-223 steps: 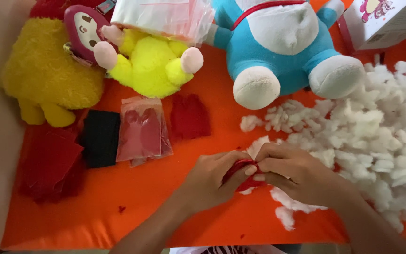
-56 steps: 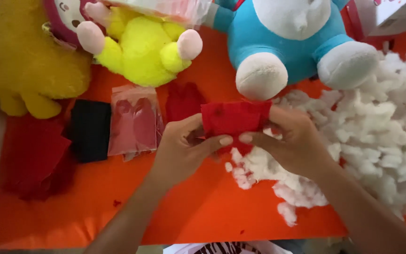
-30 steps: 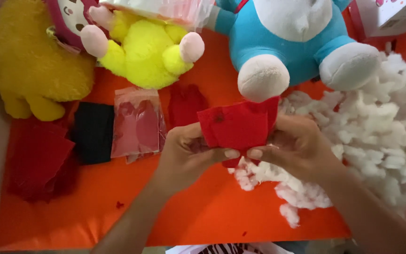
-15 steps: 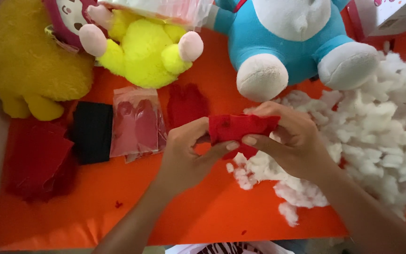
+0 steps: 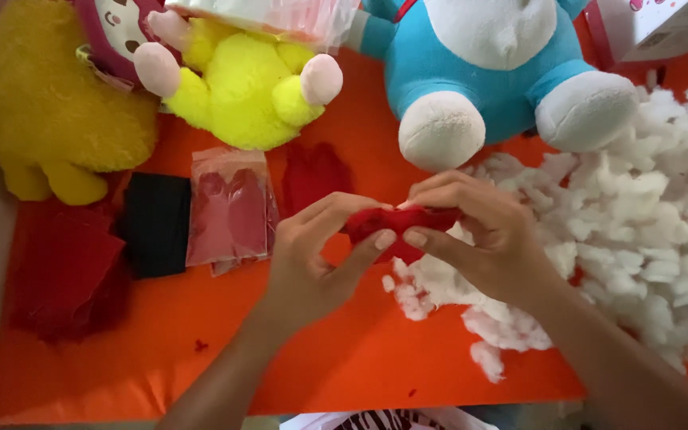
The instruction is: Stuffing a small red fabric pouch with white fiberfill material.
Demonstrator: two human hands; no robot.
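I see left hand (image 5: pixel 312 263) and right hand (image 5: pixel 479 239) pinching red felt piece (image 5: pixel 396 227) over middle of orange table (image 5: pixel 344 358), fingers closed tight on it. Stuffing heap (image 5: pixel 639 231) at right edge barely used; filling seems unfinished.

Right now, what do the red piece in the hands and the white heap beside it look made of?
The red piece, pinched by the left hand and right hand, looks like matte felt or fleece: soft, fuzzy, creased. The white heap looks like fibre stuffing, perhaps polyester: loose fluffy tufts.
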